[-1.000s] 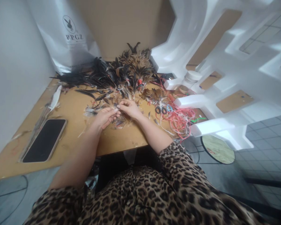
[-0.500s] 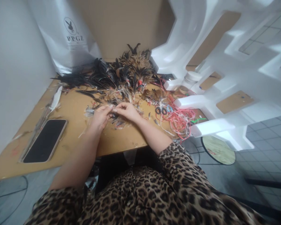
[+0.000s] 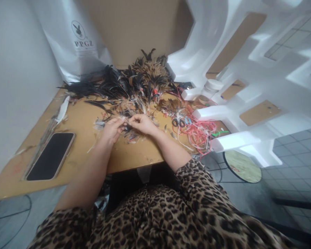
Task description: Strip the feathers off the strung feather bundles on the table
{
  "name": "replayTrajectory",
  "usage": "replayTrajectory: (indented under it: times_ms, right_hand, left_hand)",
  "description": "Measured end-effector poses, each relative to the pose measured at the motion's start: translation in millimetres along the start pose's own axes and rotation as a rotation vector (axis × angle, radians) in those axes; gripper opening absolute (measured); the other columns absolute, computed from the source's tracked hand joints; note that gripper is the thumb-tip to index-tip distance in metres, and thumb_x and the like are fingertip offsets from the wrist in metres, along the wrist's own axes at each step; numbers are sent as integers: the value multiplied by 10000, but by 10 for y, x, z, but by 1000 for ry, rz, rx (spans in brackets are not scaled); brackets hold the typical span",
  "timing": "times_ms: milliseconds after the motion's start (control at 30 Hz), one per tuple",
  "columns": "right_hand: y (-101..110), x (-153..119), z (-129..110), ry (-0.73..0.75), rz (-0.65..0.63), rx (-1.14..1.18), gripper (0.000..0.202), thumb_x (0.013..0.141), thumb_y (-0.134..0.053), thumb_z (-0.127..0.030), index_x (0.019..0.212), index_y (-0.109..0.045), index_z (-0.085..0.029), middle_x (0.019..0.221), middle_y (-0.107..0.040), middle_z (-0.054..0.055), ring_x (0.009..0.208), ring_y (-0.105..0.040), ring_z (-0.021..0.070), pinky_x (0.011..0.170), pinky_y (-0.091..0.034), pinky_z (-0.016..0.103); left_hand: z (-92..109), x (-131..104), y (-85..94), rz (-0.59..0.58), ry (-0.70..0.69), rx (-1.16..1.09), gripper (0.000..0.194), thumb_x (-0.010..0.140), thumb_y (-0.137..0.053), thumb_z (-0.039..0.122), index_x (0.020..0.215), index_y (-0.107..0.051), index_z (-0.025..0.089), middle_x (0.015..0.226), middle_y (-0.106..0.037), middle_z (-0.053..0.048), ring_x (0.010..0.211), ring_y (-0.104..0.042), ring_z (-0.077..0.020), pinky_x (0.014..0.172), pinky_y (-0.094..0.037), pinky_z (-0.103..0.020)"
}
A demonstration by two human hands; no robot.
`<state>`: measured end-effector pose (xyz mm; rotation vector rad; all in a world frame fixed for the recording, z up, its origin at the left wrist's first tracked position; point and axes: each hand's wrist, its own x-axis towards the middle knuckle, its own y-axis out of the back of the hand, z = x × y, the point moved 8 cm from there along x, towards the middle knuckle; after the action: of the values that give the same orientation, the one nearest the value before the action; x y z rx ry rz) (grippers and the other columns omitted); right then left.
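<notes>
Both hands meet low over the table among loose feathers. My left hand (image 3: 114,129) is closed in a pinch, with thumb and forefinger on what looks like a small feather, mostly hidden by the fingers. Just to its right, my right hand (image 3: 142,123) is also pinched, its fingertips close to the left ones; whatever lies between them is too small to make out. Brown and pale feathers (image 3: 126,106) lie right behind the hands. Fluffy scraps (image 3: 132,138) are scattered beneath and in front of them.
A large heap of black and brown feathers (image 3: 150,71) fills the back, beside a white printed bag (image 3: 80,58). At left lie a phone (image 3: 52,156) and a white feather (image 3: 63,110). To the right are scissors (image 3: 178,122), pink string (image 3: 200,133), a lidded jar (image 3: 213,86) and white foam packing (image 3: 212,112).
My right hand has drawn slightly to the right, so the gap between the fingertips is a little wider. My left hand stays nearly in place, still pinched.
</notes>
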<state>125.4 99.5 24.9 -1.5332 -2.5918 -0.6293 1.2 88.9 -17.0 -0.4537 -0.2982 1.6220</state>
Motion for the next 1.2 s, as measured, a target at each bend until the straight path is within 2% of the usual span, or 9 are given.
replayTrajectory:
  times_ms: [133,267,367,500,600,767,867,1067,1200]
  right_hand:
    - [39,-11,-100,62,-7,-104,169,742,-532,-277,716,-596,-123,679,-579,9,621,-491,89,623,-389,208]
    - [156,-24,-206,133,75,-307,133,736,-504,-217,671,-587,-136,689,-569,12,662,-486,99,657,-372,217]
    - [297,-34,-199,86,133,-297,133,725,-512,-226,670,-592,-135,672,-564,10,635,-473,97,633,-361,218]
    - [367,-57,-98,-59,-13,-80,225,721,-556,-331,673,-614,-118,592,-551,-4,539,-444,77,555,-343,208]
    - [413,-76,-30,-113,-92,-66,339,717,-571,-425,574,-602,-118,509,-503,-16,492,-400,65,514,-305,205]
    - [710,-37,118,-99,207,-89,198,651,-627,-320,653,-612,-123,601,-558,-15,561,-452,75,563,-351,200]
    - [776,-21,202,-104,296,-180,145,657,-590,-256,700,-628,-123,638,-581,-9,591,-477,84,598,-372,209]
    - [564,21,189,-57,201,-401,149,703,-546,-208,746,-666,-131,735,-632,25,693,-541,116,683,-397,236]
    - [318,44,97,29,148,-637,219,764,-528,-219,927,-670,-189,888,-616,36,831,-547,145,782,-405,264]
  left_hand:
    - [-1,-19,-18,-25,4,21,139,616,-735,200,633,-629,113,611,-611,-23,549,-551,-62,508,-429,-150]
    - [10,-30,-28,-51,15,38,131,627,-726,197,648,-628,113,659,-626,-35,583,-566,-67,519,-432,-151]
    - [46,-21,-9,-44,6,-39,124,637,-721,186,647,-616,120,664,-629,-28,596,-573,-65,517,-432,-143]
    - [58,4,32,-7,18,-112,78,681,-687,172,697,-624,130,737,-662,-40,610,-591,-68,485,-428,-134]
    - [29,18,68,33,52,-114,64,705,-667,169,714,-611,140,765,-673,-48,610,-604,-74,463,-425,-130]
    - [29,19,95,77,53,-111,83,710,-671,173,742,-602,138,701,-643,-19,564,-585,-53,437,-407,-112]
    - [41,16,84,76,49,-112,90,705,-677,170,724,-596,134,673,-624,-7,541,-565,-39,431,-396,-104]
    - [13,35,95,68,51,-115,115,683,-695,185,695,-596,128,653,-615,-7,536,-555,-39,437,-398,-105]
    - [-18,48,106,62,42,-74,117,672,-703,190,697,-610,123,655,-620,-13,534,-555,-40,455,-412,-110]
